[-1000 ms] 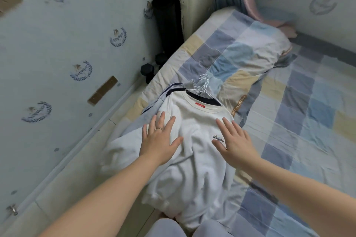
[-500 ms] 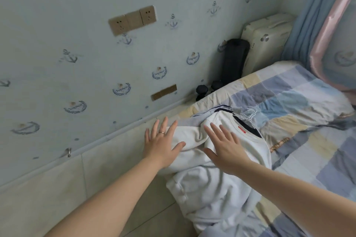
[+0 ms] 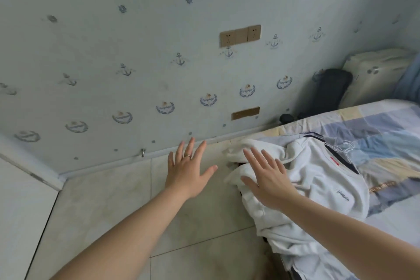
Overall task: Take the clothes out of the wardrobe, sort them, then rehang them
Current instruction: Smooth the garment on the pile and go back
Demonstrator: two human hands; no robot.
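Note:
A white sweatshirt (image 3: 316, 179) on a white wire hanger (image 3: 345, 145) lies on top of other hung clothes at the bed's near-left edge, its sleeve and hem drooping over the side. My left hand (image 3: 188, 166), wearing a ring, is spread open in the air over the floor tiles, clear of the clothes. My right hand (image 3: 266, 175) is open with fingers straight, over the sweatshirt's left sleeve; I cannot tell whether it touches the cloth. The wardrobe itself is out of view.
The bed (image 3: 386, 125) with a blue, grey and yellow check quilt fills the right. A narrow strip of tiled floor (image 3: 136, 202) runs between bed and wallpapered wall. A black bag (image 3: 329, 88), a cream suitcase (image 3: 372, 73) and dumbbells (image 3: 286, 118) stand in the far corner.
My view has swung left, from the bed toward the wall and floor. Both hands have left the top of the sweatshirt and moved left; the left hand is now past the clothes.

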